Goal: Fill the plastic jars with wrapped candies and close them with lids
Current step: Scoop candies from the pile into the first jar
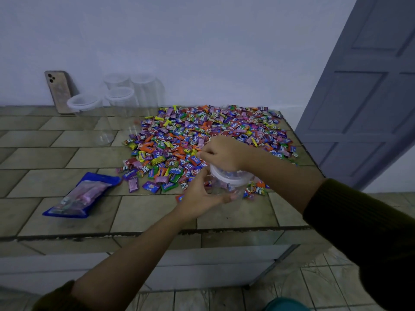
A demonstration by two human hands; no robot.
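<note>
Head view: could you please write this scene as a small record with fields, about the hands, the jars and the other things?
left hand: grips the clear jar from the side
right hand: fingers curled, just above the jar's mouth; what it holds is hidden
candies: big loose pile on the tiled table
spare jars: four, clear, at the back left by the wall
phone: leans against the wall
blue bag: lies left of the pile
</note>
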